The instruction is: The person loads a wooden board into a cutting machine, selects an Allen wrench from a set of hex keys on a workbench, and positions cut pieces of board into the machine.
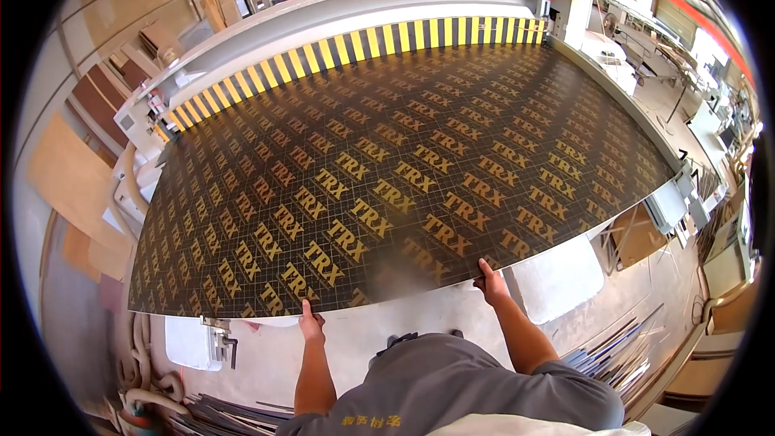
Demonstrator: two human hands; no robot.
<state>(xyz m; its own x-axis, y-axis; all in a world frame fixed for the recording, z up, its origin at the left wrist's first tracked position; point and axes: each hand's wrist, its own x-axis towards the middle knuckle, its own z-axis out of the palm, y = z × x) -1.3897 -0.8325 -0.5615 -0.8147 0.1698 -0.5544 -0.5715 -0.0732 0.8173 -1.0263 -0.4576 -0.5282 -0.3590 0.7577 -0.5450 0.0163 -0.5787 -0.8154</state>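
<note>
A large flat board (363, 169) with dark film and repeated gold lettering lies across a machine bed and fills most of the view. Its pale near edge overhangs toward my body. My left hand (312, 324) is closed on that edge left of the middle, thumb on top and fingers underneath. Farther right, my right hand (490, 284) grips the same edge in the same way. The fingertips of both hands are hidden below the board. Its far edge meets a yellow-and-black striped guard (355, 47).
A long pale machine beam (339, 4) runs behind the guard. Two people stand beyond it. A metal clamp fitting (218, 339) sits below the board at left, a bracket (674, 198) at the right corner. Thin strips (617, 355) lie on the floor at right, hoses (137, 355) at left.
</note>
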